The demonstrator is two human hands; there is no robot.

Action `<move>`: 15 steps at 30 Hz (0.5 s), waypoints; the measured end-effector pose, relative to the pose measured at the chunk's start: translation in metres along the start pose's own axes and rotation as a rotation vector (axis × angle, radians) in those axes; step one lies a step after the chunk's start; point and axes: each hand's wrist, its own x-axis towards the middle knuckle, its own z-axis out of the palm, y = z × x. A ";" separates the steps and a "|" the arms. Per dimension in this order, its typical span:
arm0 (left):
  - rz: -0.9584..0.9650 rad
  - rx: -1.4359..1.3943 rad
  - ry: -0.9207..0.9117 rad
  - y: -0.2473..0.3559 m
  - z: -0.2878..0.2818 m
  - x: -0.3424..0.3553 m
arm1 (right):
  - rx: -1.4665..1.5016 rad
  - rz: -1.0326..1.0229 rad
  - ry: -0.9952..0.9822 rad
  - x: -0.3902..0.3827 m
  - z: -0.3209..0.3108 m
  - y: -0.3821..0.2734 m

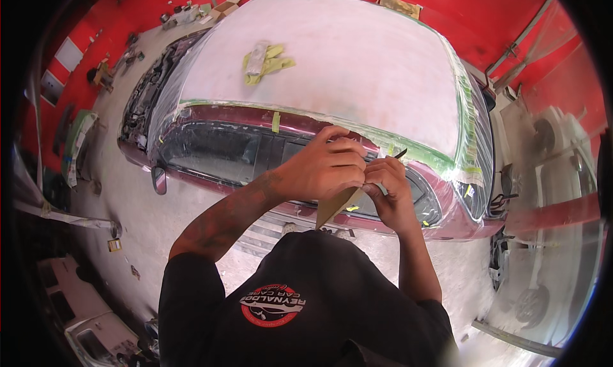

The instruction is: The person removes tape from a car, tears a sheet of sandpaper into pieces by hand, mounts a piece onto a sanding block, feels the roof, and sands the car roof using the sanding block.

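In front of my chest, my left hand (327, 167) and my right hand (389, 191) meet with fingers pinched together. Between them is a stiff tan sheet (333, 206), which looks like folded sandpaper and hangs down at a slant. A thin dark strip (401, 153) sticks up beyond my right fingers; whether it belongs to the sheet I cannot tell. Just past my hands stands a maroon car (294, 121), its roof (357, 60) coated pale and dusty. On that roof, a yellow-green cloth (276, 62) lies with a whitish block-like object (257, 57) on it.
Green masking tape (408, 147) and clear plastic film edge the roof. The car's side mirror (159, 180) juts out at left. Loose car parts (80, 137) stand along the left, a cardboard box (225, 8) at the back. Plastic sheeting (543, 239) hangs on the right.
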 end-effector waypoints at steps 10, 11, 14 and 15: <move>-0.887 -1.966 0.061 -0.035 0.060 -0.011 | 0.585 0.412 -0.110 0.062 -0.071 0.044; -1.066 -1.883 0.100 -0.031 0.070 -0.018 | 0.578 0.523 -0.186 0.062 -0.063 0.054; -1.315 -1.689 0.122 -0.027 0.090 -0.045 | 0.486 0.834 -0.335 0.039 -0.029 0.085; -1.357 -1.446 0.153 -0.026 0.093 -0.055 | 0.495 0.865 -0.341 0.026 -0.020 0.095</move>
